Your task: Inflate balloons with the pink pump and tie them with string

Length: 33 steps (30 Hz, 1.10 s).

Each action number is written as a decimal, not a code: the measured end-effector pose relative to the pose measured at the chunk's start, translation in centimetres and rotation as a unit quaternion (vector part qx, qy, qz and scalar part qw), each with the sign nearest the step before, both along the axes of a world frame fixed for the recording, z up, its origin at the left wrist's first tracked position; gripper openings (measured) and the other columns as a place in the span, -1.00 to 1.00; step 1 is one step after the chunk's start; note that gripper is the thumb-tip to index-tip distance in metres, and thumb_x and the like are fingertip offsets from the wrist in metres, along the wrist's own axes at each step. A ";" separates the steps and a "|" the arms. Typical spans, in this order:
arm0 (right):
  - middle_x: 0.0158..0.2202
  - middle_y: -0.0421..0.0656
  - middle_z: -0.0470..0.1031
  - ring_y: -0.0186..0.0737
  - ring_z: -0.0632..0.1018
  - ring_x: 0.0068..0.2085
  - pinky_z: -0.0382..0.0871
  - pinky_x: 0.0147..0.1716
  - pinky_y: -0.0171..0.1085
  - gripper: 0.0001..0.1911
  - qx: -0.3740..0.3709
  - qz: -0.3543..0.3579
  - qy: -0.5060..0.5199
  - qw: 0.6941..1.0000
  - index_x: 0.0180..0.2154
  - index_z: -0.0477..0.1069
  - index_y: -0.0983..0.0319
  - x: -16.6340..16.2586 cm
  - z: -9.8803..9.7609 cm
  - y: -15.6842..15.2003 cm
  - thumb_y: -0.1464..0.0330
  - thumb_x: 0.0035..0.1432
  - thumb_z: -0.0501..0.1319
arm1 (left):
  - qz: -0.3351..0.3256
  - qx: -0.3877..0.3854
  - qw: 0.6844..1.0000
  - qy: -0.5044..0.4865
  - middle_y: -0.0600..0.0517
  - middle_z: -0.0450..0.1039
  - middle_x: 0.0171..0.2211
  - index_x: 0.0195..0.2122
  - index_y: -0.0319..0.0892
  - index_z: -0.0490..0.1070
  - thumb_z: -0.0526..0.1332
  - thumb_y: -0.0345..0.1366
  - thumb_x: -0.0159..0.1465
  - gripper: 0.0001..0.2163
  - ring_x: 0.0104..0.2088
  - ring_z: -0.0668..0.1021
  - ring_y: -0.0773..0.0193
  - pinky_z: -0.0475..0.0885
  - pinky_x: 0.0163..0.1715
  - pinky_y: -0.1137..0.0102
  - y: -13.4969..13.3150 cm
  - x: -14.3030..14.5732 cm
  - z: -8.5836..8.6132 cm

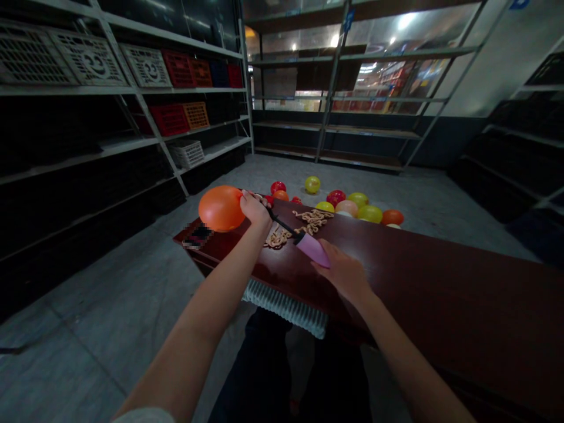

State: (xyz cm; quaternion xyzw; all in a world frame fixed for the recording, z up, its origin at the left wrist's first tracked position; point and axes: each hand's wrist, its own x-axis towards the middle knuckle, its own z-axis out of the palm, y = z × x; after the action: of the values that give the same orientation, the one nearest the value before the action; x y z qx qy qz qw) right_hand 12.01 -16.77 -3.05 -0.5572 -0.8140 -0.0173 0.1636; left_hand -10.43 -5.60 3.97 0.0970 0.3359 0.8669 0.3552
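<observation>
An orange balloon [221, 209], round and inflated, is held at its neck by my left hand [255, 210], whose fingers are closed. From that hand a balloon pump [311, 247] slants down to the right, with a black rod and a purple body. My right hand [346, 271] is wrapped round the purple end. Where the balloon's neck meets the pump is hidden by my left fingers. Beneath the pump, tan twisted strands [278, 235] lie on the dark red table [396, 264], with another bunch of strands [314, 218] further back.
Several balloons [369, 213] in red, orange, yellow and peach are on the floor beyond the table. A blurred-out item [197, 235] lies at the table's left corner. Shelves with crates [185, 69] stand left; a metal rack [328, 126] stands behind. Ribbed pale fabric [286, 306] is below the table's near edge.
</observation>
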 end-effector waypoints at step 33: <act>-0.13 -0.03 0.59 -0.08 0.59 -0.20 0.32 -0.29 -0.26 -0.52 0.155 -0.103 0.106 0.977 0.15 0.36 0.23 1.1 -5.3 2.2 0.18 0.26 0.15 | -0.101 0.070 0.988 0.095 0.22 0.02 -0.64 -0.45 -0.12 0.10 0.08 0.02 0.40 -0.62 -0.71 0.18 0.48 0.16 -0.68 0.51 -2.5 12.4 -1.1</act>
State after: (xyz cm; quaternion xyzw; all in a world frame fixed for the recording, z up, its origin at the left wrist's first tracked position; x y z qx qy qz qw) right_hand 13.16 -14.57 -8.35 -0.6042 -0.7177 -0.1009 0.3312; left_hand 1.95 -8.05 2.85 0.2374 0.2953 0.8347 0.3996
